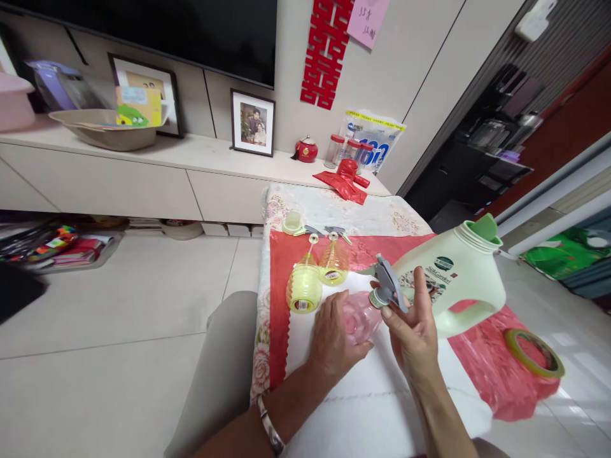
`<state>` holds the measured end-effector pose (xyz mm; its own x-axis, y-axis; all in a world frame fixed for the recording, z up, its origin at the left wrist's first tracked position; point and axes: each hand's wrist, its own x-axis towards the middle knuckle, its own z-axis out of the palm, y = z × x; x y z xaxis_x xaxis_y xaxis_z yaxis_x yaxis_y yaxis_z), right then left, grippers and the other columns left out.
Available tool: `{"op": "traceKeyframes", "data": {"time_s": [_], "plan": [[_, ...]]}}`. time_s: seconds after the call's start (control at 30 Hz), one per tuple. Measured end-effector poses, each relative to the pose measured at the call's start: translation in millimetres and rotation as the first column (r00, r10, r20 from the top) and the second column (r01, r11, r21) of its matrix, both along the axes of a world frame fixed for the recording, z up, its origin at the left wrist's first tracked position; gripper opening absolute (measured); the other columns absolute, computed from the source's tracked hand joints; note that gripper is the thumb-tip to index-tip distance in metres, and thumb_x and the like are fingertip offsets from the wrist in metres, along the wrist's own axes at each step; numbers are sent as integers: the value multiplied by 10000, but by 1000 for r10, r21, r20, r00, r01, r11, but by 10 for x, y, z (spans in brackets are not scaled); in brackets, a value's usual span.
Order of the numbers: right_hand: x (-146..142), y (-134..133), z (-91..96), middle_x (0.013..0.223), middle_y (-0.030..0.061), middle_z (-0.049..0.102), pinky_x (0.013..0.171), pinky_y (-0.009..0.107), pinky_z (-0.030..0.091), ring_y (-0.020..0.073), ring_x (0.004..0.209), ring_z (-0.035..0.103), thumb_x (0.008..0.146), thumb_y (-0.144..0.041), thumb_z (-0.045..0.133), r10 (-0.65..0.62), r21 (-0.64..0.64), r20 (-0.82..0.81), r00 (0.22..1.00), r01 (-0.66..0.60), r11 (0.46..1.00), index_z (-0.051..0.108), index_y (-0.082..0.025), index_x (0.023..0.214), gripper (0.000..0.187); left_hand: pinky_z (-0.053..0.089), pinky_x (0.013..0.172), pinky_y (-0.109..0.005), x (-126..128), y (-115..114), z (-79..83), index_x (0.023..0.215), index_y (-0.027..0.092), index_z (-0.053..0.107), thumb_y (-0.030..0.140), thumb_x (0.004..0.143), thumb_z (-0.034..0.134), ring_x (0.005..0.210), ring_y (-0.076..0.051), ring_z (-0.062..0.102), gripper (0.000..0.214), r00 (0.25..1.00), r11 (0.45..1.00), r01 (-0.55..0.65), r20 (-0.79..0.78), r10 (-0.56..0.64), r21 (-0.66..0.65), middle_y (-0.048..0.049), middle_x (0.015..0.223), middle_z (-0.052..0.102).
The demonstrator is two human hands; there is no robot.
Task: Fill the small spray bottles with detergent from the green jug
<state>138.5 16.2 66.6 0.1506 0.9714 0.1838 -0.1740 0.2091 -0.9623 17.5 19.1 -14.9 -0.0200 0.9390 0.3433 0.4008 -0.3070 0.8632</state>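
From the head camera I saw my left hand (334, 334) wrapped around a pink bottle (359, 318) lying low in the middle of the frame, over the white sheet (344, 394) on the desk (329, 207). My right hand (413, 331) was closed around the bottle's neck, fingers pinching the grey spray head (389, 286) that sat at its mouth. Whether the spray head was fully seated I could not tell.

Just left of my hands, toward the centre of the frame, two yellow bottles (304, 286) stood side by side on the red cloth (496, 369), each with its own spray head. Right of centre a pale green jug (453, 277) lay tilted behind my right hand, its green cap (484, 228) pointing to the upper right. A roll of tape (534, 352) lay flat at the right edge of the desk, well apart from the hands. A bracelet (270, 425) showed on my left wrist at the bottom.
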Motion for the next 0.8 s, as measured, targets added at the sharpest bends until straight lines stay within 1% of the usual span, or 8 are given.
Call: {"op": "traceKeyframes", "data": {"time_s": [0.13, 0.23, 0.4, 0.47, 0.53, 0.6, 0.67, 0.8], "plan": [[-10, 68, -30, 1121, 13, 721, 912, 402, 516, 182, 974, 674, 699, -203, 855, -49, 51, 21, 999, 48, 998, 223, -417, 1568, 1096, 466, 1034, -577, -1, -2, -9, 1358, 210, 347, 156, 488, 853, 1199, -363, 555, 1008, 1000, 1000, 3, -3, -3, 6, -138, 1286, 550], [-5, 88, -38, 1071, 4, 720, 917, 408, 503, 188, 1001, 661, 694, -201, 857, -9, 81, 38, 999, 6, 997, 164, -405, 1583, 1146, 466, 1029, -579, -1, -2, -7, 1351, 199, 344, 153, 493, 846, 1194, -365, 554, 995, 1000, 1000, 6, -7, -6, 1, -143, 1284, 547], [-14, 35, -40, 1321, 56, 663, 969, 451, 472, 227, 1150, 644, 793, -241, 789, 47, 76, -43, 998, -44, 996, 148, -434, 1581, 1034, 461, 1035, -578, 5, 1, 5, 1346, 195, 342, 147, 492, 845, 1198, -369, 549, 992, 1000, 1000, 3, -14, -4, -10, -144, 1284, 542], [-32, 28, -49, 1256, 47, 698, 970, 454, 469, 220, 1112, 662, 791, -236, 792, 20, 59, -57, 998, -16, 998, 159, -430, 1580, 1030, 459, 1037, -576, 6, 1, 3, 1347, 194, 344, 146, 492, 846, 1197, -367, 550, 993, 1000, 1000, -1, -12, 0, -14, -144, 1280, 545], [-55, 39, -63, 1092, 21, 741, 940, 436, 484, 205, 1033, 677, 762, -229, 815, -26, 48, -52, 998, 28, 998, 160, -411, 1583, 1066, 457, 1039, -575, 4, 3, -6, 1348, 199, 347, 155, 496, 850, 1196, -365, 551, 991, 1000, 1000, 3, -6, -3, -13, -141, 1276, 548], [-74, 55, -74, 950, -15, 736, 890, 400, 502, 182, 934, 677, 720, -224, 844, -70, 53, -38, 997, 72, 996, 154, -398, 1585, 1119, 456, 1041, -575, 0, 6, -18, 1353, 207, 345, 167, 496, 858, 1206, -364, 548, 999, 1000, 1000, 13, 3, -13, -8, -138, 1285, 545], [-86, 60, -76, 901, -36, 719, 874, 381, 503, 162, 872, 666, 700, -224, 856, -99, 55, -23, 995, 100, 994, 143, -403, 1586, 1151, 457, 1041, -575, -2, 8, -27, 1357, 211, 343, 174, 493, 864, 1211, -364, 547, 1010, 1000, 1000, 18, 8, -18, -7, -137, 1291, 543], [-89, 24, -54, 1002, 0, 731, 971, 437, 466, 199, 1069, 661, 753, -256, 821, -77, 44, -30, 997, 78, 996, 123, -412, 1588, 1100, 457, 1042, -575, 1, 7, -25, 1359, 209, 347, 174, 492, 866, 1213, -367, 546, 1011, 1000, 1000, 3, -1, -3, -10, -142, 1298, 542]]}}
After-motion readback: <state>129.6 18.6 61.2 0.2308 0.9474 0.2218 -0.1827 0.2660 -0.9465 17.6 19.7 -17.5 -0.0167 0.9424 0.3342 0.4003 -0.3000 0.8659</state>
